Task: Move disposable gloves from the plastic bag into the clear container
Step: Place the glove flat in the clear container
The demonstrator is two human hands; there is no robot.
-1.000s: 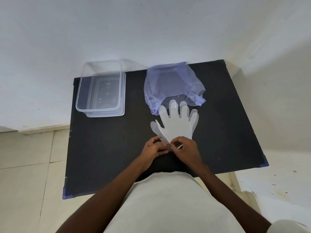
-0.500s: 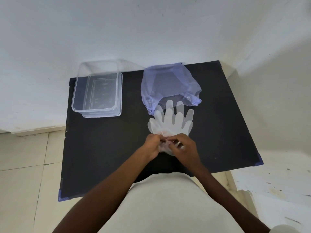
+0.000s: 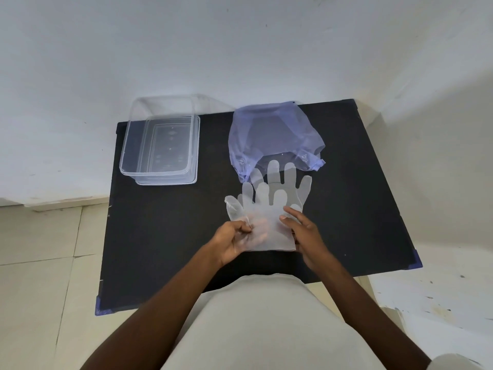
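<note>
Clear plastic container (image 3: 160, 148) sits far left on the black table (image 3: 170, 236). I see my left hand (image 3: 231, 241) pinching the translucent gloves (image 3: 269, 209), my right hand (image 3: 302, 233) spread flat on them, just before the bluish plastic bag (image 3: 272, 134).

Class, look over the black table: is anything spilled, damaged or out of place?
Nothing stands out. The clear plastic container sits upright and empty, the bluish plastic bag lies crumpled, and thin translucent gloves overlap between both hands.
</note>
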